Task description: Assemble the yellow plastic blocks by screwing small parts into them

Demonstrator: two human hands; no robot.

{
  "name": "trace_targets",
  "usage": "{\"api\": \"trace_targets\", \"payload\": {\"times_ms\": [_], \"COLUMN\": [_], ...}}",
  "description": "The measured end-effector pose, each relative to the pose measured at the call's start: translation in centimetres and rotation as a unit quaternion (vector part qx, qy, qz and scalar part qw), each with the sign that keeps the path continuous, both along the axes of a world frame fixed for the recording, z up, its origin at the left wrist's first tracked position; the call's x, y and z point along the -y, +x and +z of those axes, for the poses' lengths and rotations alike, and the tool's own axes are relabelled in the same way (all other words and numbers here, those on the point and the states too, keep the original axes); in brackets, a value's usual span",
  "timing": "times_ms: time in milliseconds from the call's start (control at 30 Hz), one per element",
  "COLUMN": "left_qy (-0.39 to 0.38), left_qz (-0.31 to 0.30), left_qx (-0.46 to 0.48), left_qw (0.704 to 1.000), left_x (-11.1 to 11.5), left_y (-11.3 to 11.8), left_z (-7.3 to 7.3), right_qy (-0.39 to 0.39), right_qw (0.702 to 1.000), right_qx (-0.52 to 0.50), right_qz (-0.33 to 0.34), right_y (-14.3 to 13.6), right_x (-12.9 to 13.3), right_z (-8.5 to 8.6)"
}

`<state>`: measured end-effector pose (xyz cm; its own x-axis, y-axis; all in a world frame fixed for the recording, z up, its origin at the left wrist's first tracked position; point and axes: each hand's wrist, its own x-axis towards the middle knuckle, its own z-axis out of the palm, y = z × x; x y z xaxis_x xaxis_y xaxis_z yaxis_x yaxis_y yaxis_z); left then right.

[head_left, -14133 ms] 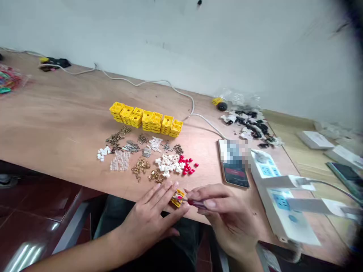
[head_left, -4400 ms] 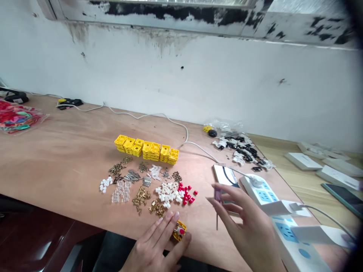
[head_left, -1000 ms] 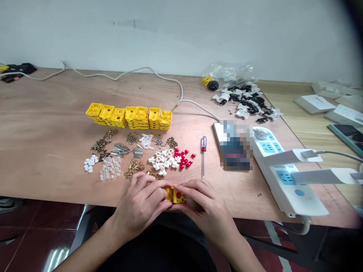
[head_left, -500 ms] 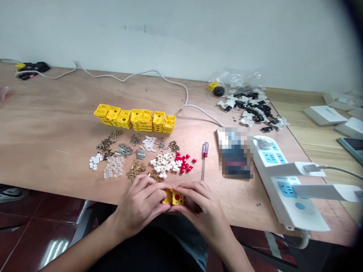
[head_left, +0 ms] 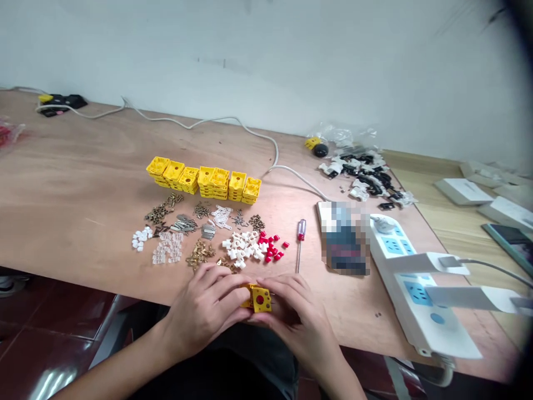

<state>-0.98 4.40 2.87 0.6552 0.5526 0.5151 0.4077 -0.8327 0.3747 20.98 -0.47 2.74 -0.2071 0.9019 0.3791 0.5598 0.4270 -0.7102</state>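
Between my two hands, at the table's front edge, is a small yellow plastic housing with a red round part in its face. My left hand grips its left side, fingers closed. On the other side my right hand pinches it between thumb and fingers. Thin metal pins seem to stick out at its right. Just beyond my hands lie white plastic fittings, red caps and brass pieces. A screwdriver with a clear and red handle lies past my right hand.
Stacked yellow housings form a row farther back. Small screws, metal strips and clear blocks lie in piles. At right are a blurred-out phone-like slab, a white power strip with plugs, and black-and-white parts.
The yellow housing has turned in my hands, its face with the red part now more toward me and its left portion more covered. The whole view has shifted slightly.
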Motion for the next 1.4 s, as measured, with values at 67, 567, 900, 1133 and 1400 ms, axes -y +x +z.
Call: {"api": "trace_targets", "payload": {"times_ms": [67, 567, 900, 1133, 1400], "left_qy": [0.022, 0.048, 0.057, 0.036, 0.031], "left_qz": [-0.001, -0.066, -0.108, -0.157, -0.129], "left_qx": [0.010, 0.086, 0.098, 0.078, 0.120], "left_qw": [1.000, 0.993, 0.988, 0.984, 0.984], "left_x": [0.0, 0.0, -0.1, -0.3, -0.3], "left_y": [0.0, -0.7, -0.9, -1.4, -1.5], "left_z": [0.0, -0.2, -0.2, 0.2, 0.3], "right_qy": [0.029, 0.079, 0.099, 0.099, 0.123], "right_qw": [0.999, 0.994, 0.992, 0.993, 0.990], "right_qx": [-0.015, -0.059, -0.024, -0.029, -0.027], "right_qz": [0.009, 0.043, 0.069, 0.064, 0.057], "right_y": [-0.1, -0.7, -0.5, -0.4, -0.6], "right_x": [0.1, 0.3, 1.2, 1.4, 1.2], "right_z": [0.1, 0.2, -0.2, -0.3, 0.5]}}
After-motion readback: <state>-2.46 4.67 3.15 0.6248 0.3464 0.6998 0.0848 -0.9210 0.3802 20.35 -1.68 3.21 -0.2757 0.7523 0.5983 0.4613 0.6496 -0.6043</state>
